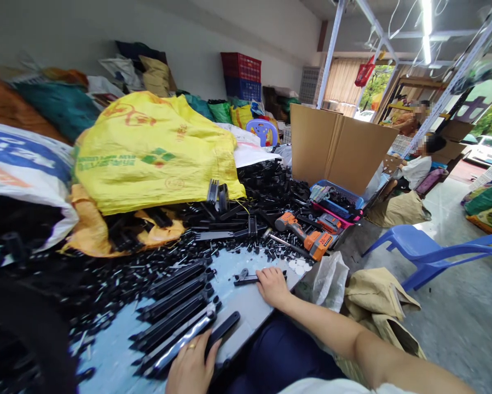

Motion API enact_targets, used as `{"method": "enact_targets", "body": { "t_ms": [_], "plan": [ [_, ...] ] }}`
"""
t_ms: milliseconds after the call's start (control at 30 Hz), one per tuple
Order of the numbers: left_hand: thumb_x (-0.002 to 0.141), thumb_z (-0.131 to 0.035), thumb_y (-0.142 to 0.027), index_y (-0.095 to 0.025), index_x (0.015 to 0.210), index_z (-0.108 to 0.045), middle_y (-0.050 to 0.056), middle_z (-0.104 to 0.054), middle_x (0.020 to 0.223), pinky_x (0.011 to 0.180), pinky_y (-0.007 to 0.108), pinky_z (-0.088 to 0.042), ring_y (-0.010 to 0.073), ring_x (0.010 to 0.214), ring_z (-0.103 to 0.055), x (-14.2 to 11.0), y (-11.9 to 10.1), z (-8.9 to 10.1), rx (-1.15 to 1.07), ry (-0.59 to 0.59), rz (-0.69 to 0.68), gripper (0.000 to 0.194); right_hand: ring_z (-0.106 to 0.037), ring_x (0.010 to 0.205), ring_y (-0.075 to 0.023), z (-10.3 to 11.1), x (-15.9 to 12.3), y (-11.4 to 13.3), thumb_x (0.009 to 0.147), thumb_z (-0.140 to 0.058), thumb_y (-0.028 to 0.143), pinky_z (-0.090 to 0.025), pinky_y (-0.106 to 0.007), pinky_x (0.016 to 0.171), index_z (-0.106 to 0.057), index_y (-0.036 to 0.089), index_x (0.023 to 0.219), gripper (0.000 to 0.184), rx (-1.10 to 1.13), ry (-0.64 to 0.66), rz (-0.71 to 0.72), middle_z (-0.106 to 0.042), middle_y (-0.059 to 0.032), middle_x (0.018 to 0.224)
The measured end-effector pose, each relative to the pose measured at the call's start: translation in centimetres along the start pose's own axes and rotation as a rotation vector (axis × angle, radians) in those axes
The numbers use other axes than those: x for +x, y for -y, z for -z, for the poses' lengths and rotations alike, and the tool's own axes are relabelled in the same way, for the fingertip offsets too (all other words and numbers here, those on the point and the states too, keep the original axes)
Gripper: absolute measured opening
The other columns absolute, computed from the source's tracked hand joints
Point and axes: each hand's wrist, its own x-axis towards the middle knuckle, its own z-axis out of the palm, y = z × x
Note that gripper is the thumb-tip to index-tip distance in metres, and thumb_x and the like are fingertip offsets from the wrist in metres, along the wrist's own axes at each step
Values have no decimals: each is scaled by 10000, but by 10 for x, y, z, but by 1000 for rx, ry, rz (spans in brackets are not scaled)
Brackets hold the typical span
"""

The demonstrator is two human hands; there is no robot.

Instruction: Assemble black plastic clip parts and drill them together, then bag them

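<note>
My left hand, with a ring on one finger, is at the near table edge. A black plastic strip with a rounded end sticks out between its thumb and forefinger. Beside it, several long black plastic pieces lie in a row on the pale blue tabletop; the nearest is shiny. Farther right, my right hand is closed over a short black bracket-like part, whose left end shows past the fingers. The palm side of that hand is hidden.
Small black parts and metal pins are heaped across the table. An orange cordless drill and a hammer lie at the back right. A yellow woven sack stands behind. A blue plastic chair and other people are farther right.
</note>
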Motion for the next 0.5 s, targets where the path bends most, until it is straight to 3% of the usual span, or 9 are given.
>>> {"method": "enact_targets", "body": {
  "t_ms": [167,267,367,433,500],
  "plan": [
    [885,-307,-448,-155,874,-658,103,-690,786,674,345,-527,236,719,-646,-1,1,-3,17,-51,-52,457,-514,944,-215,3,-5,5,849,-485,233,-384,-357,825,-551,163,1133,300,113,91,-62,-605,-101,1007],
    [887,-309,-429,-157,887,-651,99,-690,805,682,334,-525,229,740,-644,1,-5,0,18,-31,-17,437,-500,1050,-230,21,5,1,798,-572,255,-367,-397,907,-511,185,1198,410,374,153,-133,-575,-115,1124],
    [890,-297,-397,-153,922,-646,101,-689,845,696,331,-520,227,782,-642,5,-16,8,11,46,59,427,-554,999,-193,58,56,-13,763,-622,398,-438,-352,838,-363,241,1318,632,944,248,-279,-578,-91,1150],
    [887,-294,-378,-148,959,-638,107,-686,879,697,334,-516,230,811,-638,9,-21,15,7,113,123,420,-605,817,-146,81,110,-23,820,-504,519,-479,-302,716,-322,253,1325,599,1334,310,-428,-637,-58,1006],
    [883,-296,-377,-147,982,-630,109,-683,899,696,334,-511,232,825,-635,12,-23,19,4,168,169,417,-592,676,-114,94,161,-31,840,-450,554,-481,-258,628,-361,203,1280,570,1588,302,-570,-661,-46,875]
  ]
}}
